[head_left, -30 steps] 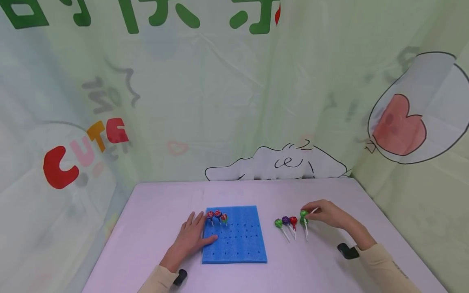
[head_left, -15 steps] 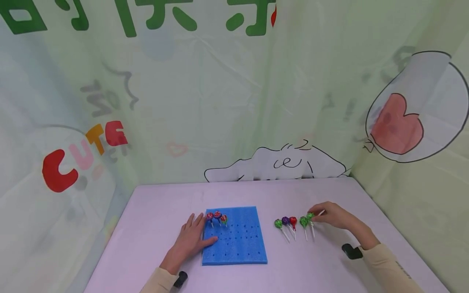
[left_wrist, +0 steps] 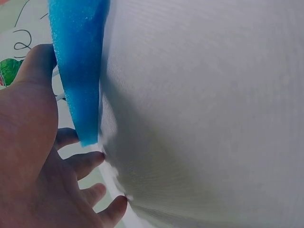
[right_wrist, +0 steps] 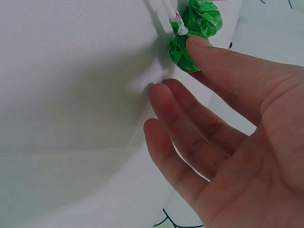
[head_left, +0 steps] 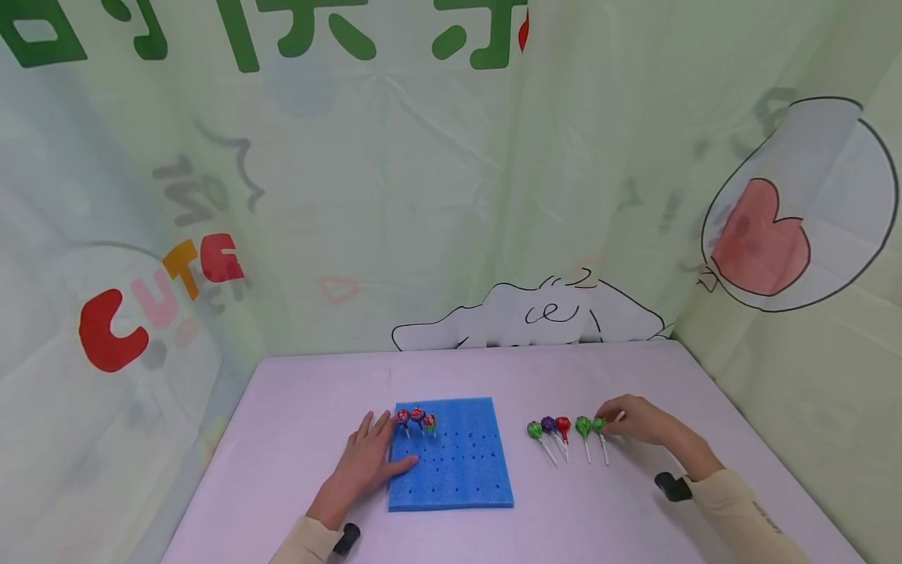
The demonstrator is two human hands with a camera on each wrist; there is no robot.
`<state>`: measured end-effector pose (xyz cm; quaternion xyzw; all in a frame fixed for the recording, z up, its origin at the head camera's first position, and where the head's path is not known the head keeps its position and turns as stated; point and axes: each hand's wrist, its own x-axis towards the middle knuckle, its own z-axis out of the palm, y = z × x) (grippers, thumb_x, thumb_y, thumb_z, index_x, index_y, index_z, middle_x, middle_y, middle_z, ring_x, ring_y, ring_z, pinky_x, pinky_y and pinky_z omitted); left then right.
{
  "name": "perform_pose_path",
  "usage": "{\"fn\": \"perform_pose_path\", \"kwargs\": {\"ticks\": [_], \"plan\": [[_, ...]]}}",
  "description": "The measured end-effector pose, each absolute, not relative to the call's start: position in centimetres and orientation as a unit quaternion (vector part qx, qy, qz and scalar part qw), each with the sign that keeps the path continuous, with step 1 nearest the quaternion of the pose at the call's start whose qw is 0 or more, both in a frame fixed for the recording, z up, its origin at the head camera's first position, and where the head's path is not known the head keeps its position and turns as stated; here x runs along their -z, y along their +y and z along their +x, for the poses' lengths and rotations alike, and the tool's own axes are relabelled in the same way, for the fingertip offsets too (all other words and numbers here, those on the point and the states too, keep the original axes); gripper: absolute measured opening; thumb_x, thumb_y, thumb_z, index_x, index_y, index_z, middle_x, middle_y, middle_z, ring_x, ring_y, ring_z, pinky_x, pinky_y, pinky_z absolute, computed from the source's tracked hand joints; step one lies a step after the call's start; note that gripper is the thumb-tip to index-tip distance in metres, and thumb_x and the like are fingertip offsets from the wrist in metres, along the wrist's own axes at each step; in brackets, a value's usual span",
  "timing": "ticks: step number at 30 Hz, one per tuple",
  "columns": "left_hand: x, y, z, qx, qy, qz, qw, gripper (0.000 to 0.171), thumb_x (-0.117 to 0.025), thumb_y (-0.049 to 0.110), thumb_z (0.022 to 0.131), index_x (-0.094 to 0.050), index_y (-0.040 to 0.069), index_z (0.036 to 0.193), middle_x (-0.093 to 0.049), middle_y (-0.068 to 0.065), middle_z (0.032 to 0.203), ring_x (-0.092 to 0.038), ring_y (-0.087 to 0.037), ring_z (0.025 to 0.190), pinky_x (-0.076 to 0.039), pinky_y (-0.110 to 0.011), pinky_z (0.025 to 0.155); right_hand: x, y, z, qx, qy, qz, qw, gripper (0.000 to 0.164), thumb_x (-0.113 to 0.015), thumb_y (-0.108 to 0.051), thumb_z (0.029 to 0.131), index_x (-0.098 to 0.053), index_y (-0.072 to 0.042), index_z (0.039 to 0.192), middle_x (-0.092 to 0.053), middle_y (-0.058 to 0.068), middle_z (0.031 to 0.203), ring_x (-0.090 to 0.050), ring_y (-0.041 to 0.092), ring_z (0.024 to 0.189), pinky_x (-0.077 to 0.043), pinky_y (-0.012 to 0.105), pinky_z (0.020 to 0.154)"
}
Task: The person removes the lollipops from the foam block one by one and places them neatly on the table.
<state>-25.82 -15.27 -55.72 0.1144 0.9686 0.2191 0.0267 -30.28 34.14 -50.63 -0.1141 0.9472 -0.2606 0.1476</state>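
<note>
My left hand (head_left: 366, 458) rests with spread fingers along the left edge of a blue foam board (head_left: 465, 474) dotted with small holes. Its thumb lies over the board's face. Three lollipops with red-patterned wrappers (head_left: 417, 413) stand upright in the board's upper left. To the right of the board, my right hand (head_left: 637, 419) pinches the wrapped head of a green lollipop (right_wrist: 182, 56) between thumb and index finger, the latter mostly hidden. That lollipop's white stick points toward me on the table. Beside it lies another green lollipop (right_wrist: 205, 18).
Left of the two green lollipops lie a red lollipop (head_left: 562, 424), a purple lollipop (head_left: 548, 424) and one more green lollipop (head_left: 535, 430), close together. The pale table (head_left: 324, 376) ends at a printed curtain (head_left: 437, 196) behind and at the sides.
My right hand has moved the pinched green lollipop right, away from the other green one, and lowered it to the table. The left hand and board stay put.
</note>
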Motion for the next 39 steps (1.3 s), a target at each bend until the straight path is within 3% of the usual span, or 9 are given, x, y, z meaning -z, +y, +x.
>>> {"fn": "perform_pose_path", "kwargs": {"ticks": [15, 39], "plan": [[55.7, -15.2, -25.6, -0.222, 0.968, 0.111, 0.026, 0.093, -0.067, 0.061, 0.088, -0.036, 0.003, 0.154, -0.035, -0.019, 0.161, -0.019, -0.046, 0.152, -0.023, -0.068, 0.118, 50.5, 33.5, -30.2, 0.259, 0.949, -0.106, 0.146, 0.022, -0.071, -0.008, 0.091, -0.070, 0.000, 0.112, -0.069, 0.008, 0.100, -0.060, 0.022, 0.090, -0.056, 0.039, 0.075], [55.3, -15.1, -25.5, -0.222, 0.968, 0.110, 0.029, 0.093, -0.067, 0.061, 0.088, -0.036, 0.002, 0.154, -0.034, -0.019, 0.162, -0.018, -0.046, 0.153, -0.022, -0.067, 0.119, 49.3, 33.4, -30.0, 0.261, 0.948, -0.116, 0.138, 0.030, -0.069, -0.012, 0.093, -0.065, 0.005, 0.118, -0.068, 0.014, 0.105, -0.062, 0.027, 0.094, -0.058, 0.042, 0.077]]}}
